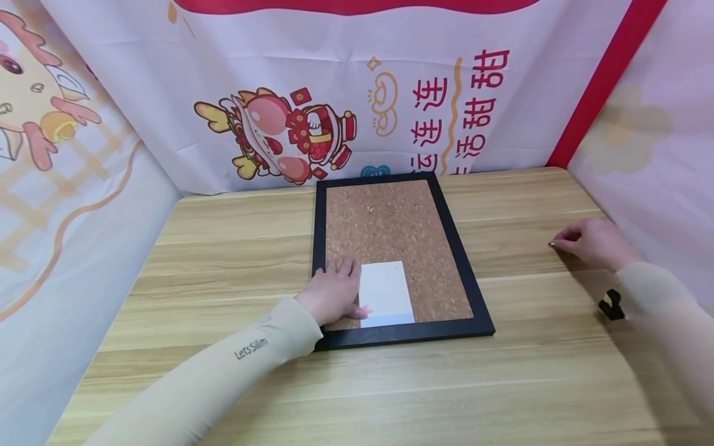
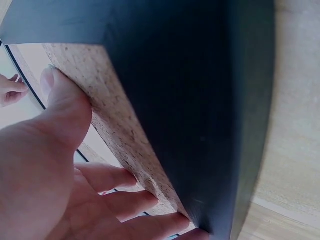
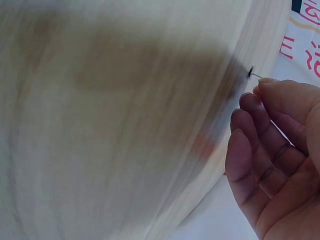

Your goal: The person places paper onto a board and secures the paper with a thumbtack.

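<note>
A corkboard (image 1: 390, 229) in a black frame lies on the wooden table. On its lower part is a white card (image 1: 386, 291) with a pale blue strip and a small pink mark near the bottom. My left hand (image 1: 334, 291) rests on the board's lower left, its thumb on the card's left edge and its fingers stretched over the cork. Off to the right, above the table, my right hand (image 1: 598, 241) pinches a thumbtack (image 3: 251, 73) by its thin shaft between thumb and index finger. The tack's dark head points away from the fingertips.
The wooden table (image 1: 240, 248) extends on both sides of the board. Printed cloth (image 1: 334, 49) hangs along the back and sides, close to the board's far edge. A small black and yellow object (image 1: 612, 305) shows beside the right sleeve.
</note>
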The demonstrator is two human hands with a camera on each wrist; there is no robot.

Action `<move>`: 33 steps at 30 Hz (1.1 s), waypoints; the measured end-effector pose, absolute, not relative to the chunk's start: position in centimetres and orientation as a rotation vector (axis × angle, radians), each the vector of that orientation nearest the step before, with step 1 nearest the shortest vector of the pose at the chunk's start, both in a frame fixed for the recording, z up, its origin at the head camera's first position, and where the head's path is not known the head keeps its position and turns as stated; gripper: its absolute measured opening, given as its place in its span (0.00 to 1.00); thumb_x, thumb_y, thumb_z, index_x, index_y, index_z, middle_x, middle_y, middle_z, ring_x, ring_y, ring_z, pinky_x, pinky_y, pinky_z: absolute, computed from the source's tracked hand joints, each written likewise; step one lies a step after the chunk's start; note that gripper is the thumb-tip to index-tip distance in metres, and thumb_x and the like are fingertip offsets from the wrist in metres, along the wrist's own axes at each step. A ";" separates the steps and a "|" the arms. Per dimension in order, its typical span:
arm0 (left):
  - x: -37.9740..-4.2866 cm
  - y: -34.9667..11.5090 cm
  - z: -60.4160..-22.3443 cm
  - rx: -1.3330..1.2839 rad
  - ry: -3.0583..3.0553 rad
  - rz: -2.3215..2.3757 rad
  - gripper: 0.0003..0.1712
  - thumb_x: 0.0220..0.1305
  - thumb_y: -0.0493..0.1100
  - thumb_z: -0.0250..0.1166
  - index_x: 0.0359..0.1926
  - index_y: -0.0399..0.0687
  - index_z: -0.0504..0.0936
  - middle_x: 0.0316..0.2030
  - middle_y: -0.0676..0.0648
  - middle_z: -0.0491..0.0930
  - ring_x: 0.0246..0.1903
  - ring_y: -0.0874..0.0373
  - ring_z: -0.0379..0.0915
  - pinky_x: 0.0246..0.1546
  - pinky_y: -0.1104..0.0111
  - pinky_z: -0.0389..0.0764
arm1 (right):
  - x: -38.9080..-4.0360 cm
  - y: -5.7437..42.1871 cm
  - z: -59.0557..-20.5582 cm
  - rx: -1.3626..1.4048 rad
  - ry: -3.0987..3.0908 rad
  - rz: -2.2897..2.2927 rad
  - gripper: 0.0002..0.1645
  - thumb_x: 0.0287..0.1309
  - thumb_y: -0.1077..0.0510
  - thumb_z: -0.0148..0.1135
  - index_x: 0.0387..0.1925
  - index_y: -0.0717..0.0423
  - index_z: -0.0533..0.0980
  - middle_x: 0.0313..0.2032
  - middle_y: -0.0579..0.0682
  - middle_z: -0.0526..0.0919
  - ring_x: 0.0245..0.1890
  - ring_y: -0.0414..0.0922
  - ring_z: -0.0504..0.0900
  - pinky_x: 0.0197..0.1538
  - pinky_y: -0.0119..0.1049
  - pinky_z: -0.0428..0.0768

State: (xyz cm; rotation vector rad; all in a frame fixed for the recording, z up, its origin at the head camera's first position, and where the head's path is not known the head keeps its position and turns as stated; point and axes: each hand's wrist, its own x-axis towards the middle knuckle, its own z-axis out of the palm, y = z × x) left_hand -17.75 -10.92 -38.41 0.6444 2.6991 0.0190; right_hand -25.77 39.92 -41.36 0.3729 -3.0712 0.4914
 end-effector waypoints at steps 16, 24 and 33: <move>-17.6 -10.9 -38.4 0.669 2.711 0.032 0.55 0.63 0.64 0.65 0.75 0.33 0.53 0.75 0.33 0.49 0.70 0.28 0.45 0.64 0.40 0.61 | -25.6 39.5 -41.6 0.360 -3.066 0.459 0.09 0.60 0.56 0.68 0.30 0.59 0.84 0.27 0.50 0.85 0.31 0.51 0.81 0.38 0.48 0.75; -17.5 -10.9 -38.3 0.652 2.701 0.026 0.55 0.63 0.64 0.64 0.76 0.33 0.52 0.75 0.33 0.48 0.71 0.28 0.44 0.64 0.40 0.60 | -25.1 38.7 -41.2 0.326 -3.037 0.485 0.08 0.59 0.57 0.68 0.29 0.59 0.84 0.27 0.50 0.85 0.30 0.49 0.79 0.38 0.47 0.74; -17.5 -10.9 -38.3 0.618 2.687 0.030 0.56 0.63 0.64 0.64 0.76 0.34 0.50 0.76 0.34 0.46 0.72 0.29 0.42 0.66 0.41 0.58 | -24.3 35.4 -38.6 0.334 -2.972 0.550 0.04 0.56 0.57 0.69 0.28 0.54 0.84 0.25 0.44 0.83 0.27 0.44 0.76 0.32 0.41 0.72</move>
